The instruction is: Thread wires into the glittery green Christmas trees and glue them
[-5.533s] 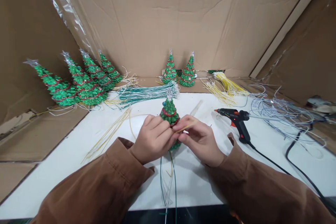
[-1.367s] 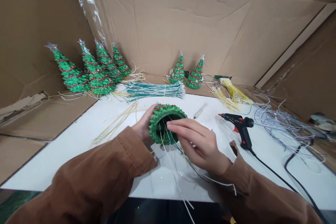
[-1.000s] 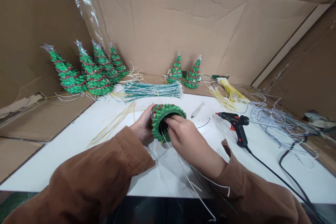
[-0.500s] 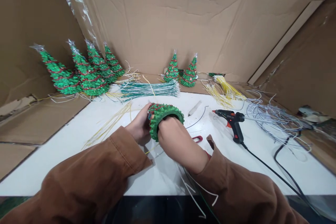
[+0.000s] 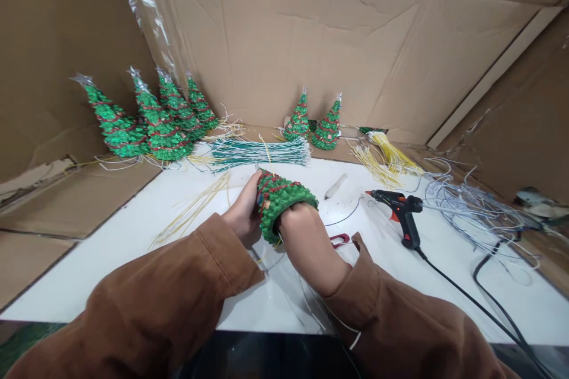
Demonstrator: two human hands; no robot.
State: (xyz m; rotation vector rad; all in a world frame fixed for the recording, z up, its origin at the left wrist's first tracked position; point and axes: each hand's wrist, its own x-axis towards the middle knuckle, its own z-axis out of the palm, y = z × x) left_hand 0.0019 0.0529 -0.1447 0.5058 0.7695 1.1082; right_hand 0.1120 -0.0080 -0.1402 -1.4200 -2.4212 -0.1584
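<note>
A hollow green glitter Christmas tree (image 5: 280,198) with red garlands lies tipped over above the white table (image 5: 133,231), its open base toward me. My left hand (image 5: 243,216) grips its outside from the left. My right hand (image 5: 302,231) is pushed inside the tree up to the wrist, so its fingers are hidden. Thin white and green wires (image 5: 311,314) trail from the tree's base toward me over the table edge.
A black and orange glue gun (image 5: 402,210) with its cord lies to the right, red-handled scissors (image 5: 340,240) beside my right wrist. Several finished trees (image 5: 146,121) stand left, two more trees (image 5: 315,124) at the back. Green wire bundles (image 5: 258,153), yellow wire bundles (image 5: 386,157) and white wire bundles (image 5: 471,207) lie around. Cardboard walls enclose everything.
The tree went from upright to tipped with its base toward me. My right hand moved from the base opening to deep inside the tree, and the wires were drawn in after it.
</note>
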